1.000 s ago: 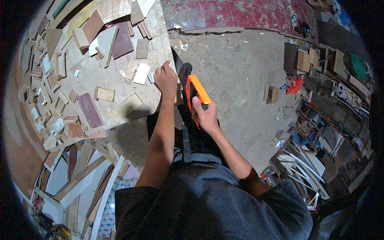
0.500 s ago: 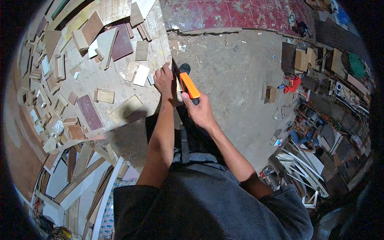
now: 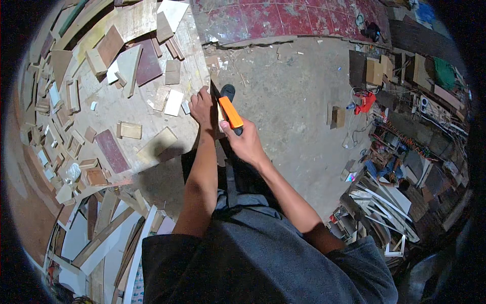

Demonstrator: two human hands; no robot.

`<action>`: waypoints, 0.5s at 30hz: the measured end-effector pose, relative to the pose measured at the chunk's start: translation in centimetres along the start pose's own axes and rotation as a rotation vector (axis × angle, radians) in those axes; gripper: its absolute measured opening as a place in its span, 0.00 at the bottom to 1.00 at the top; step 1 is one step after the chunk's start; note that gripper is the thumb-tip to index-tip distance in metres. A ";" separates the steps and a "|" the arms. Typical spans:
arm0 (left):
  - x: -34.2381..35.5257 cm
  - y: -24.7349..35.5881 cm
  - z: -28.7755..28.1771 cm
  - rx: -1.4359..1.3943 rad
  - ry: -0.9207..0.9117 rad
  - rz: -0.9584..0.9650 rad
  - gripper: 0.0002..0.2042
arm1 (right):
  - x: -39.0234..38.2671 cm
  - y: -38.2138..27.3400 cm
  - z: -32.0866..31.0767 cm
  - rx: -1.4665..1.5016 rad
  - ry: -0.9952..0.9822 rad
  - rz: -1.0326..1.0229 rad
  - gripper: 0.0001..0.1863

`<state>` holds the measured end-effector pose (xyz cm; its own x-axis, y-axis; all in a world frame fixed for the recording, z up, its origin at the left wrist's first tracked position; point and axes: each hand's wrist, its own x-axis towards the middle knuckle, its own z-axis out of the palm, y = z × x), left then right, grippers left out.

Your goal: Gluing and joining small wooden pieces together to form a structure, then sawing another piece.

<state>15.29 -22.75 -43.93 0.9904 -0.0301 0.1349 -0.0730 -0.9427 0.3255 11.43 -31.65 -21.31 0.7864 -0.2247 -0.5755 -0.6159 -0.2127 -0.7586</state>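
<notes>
My right hand [image 3: 245, 141] is closed round the orange and black handle of a handsaw [image 3: 231, 112]. The saw's dark, narrow blade points away from me along the right edge of the wooden worktable [image 3: 190, 55]. Close to the left of the saw, my left hand [image 3: 203, 109] presses down at that edge with its fingers curled. What lies under those fingers is hidden; a pale sliver of wood shows between the hand and the saw. Beside the left hand lie a white rectangular block [image 3: 173, 103] and a small square tan block [image 3: 172, 72].
Wood offcuts cover the worktable, among them a maroon board [image 3: 112, 151] and a pale board [image 3: 158, 143]. Long planks [image 3: 107, 230] lean at lower left. Concrete floor [image 3: 293, 101] spreads to the right, towards cluttered shelving and a pile of white strips [image 3: 379, 207].
The whole view has shifted slightly. Against the table, the saw has slid a little forward and left with my right hand. My left hand stays at the table edge.
</notes>
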 end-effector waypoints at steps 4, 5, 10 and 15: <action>0.1 -0.2 0.3 0.001 0.076 0.000 0.10 | 1.4 1.6 1.3 0.020 0.040 -0.046 0.18; -0.6 0.4 -0.1 -0.037 0.048 -0.028 0.09 | 1.9 2.0 1.4 -0.002 0.018 -0.008 0.18; 0.1 -0.1 0.4 0.021 0.058 0.003 0.10 | 1.6 3.6 1.2 0.116 0.015 -0.046 0.17; 0.0 -0.2 0.8 0.055 0.089 0.013 0.10 | 0.2 5.3 1.7 0.214 -0.007 -0.015 0.18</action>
<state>15.40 -22.84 -44.72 0.9748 -0.0148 0.2224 -0.0766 -0.9592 0.2721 8.40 -31.20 -25.95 0.7959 -0.2166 -0.5653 -0.5807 -0.0094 -0.8140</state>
